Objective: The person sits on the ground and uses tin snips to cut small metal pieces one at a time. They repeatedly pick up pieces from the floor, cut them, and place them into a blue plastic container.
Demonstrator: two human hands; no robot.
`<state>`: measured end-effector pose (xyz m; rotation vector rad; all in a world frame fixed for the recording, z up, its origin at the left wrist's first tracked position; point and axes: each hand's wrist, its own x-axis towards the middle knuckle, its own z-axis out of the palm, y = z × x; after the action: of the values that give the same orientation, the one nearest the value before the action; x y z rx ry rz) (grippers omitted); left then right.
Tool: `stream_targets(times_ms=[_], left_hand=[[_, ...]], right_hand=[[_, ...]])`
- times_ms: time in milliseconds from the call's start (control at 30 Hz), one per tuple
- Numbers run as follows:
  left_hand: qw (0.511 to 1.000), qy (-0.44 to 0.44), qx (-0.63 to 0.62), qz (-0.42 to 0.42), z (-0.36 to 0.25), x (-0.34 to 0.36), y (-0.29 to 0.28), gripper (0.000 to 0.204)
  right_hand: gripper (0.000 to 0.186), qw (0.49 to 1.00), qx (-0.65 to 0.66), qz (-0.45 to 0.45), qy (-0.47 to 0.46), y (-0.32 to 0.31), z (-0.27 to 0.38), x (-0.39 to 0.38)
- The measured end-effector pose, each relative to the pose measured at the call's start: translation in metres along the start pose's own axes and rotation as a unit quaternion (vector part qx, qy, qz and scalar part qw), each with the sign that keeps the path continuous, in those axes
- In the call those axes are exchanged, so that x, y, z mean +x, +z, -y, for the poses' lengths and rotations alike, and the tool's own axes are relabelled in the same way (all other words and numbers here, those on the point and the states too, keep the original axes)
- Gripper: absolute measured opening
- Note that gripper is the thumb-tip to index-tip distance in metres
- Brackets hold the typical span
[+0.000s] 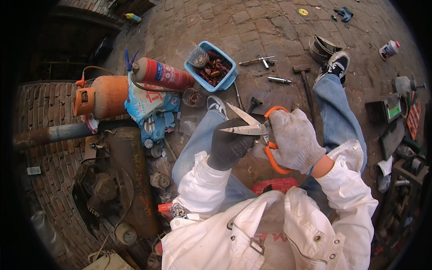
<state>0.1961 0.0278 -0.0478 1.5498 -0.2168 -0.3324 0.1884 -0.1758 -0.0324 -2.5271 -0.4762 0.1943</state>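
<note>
Scissors (pixel 262 129) hang between my legs (pixel 339 108), blade edges parted with room between; my right hand (pixel 294 137) grips the handles (pixel 279 168); whether my left hand (pixel 230 146), behind the lower blade (pixel 243 130), holds anything, I can't tell.

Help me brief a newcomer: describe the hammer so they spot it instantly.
Find the wearer's right jeans leg. Just left of it, on the brick floor, lies the hammer. Its blocky head on a long handle sets it apart from the short, shiny cylinder farther left.
</note>
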Motion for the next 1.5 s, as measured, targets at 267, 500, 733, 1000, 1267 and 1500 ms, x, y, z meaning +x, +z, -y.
stream_targets(times_ms=[267,500,733,1000,1267,1500], left_hand=[[0.997,-0.070,-0.006,-0.017,-0.011,0.003,0.004,0.021],[0.981,-0.190,-0.038,-0.003,-0.027,0.001,0.004,0.024],[0.978,-0.143,-0.152,0.000,-0.021,0.001,0.000,0.027],[0.983,-0.109,-0.148,0.026,-0.016,0.001,-0.002,0.024],[0.991,-0.120,-0.054,0.012,-0.015,0.004,0.002,0.017],[0.981,-0.022,0.189,0.033,0.017,0.000,0.025,0.018]], right_hand=[[0.040,1.000,-0.019,0.011,0.004,0.004,0.000,-0.003],[0.039,0.997,0.070,0.012,0.013,0.008,-0.001,-0.001],[0.041,0.976,0.212,0.050,-0.007,0.002,-0.002,0.001],[0.041,0.970,0.237,0.059,0.013,0.005,-0.007,0.000],[0.037,0.930,0.360,-0.036,0.065,0.001,-0.012,0.003],[0.026,0.935,0.332,0.044,0.113,-0.007,-0.026,0.001]])
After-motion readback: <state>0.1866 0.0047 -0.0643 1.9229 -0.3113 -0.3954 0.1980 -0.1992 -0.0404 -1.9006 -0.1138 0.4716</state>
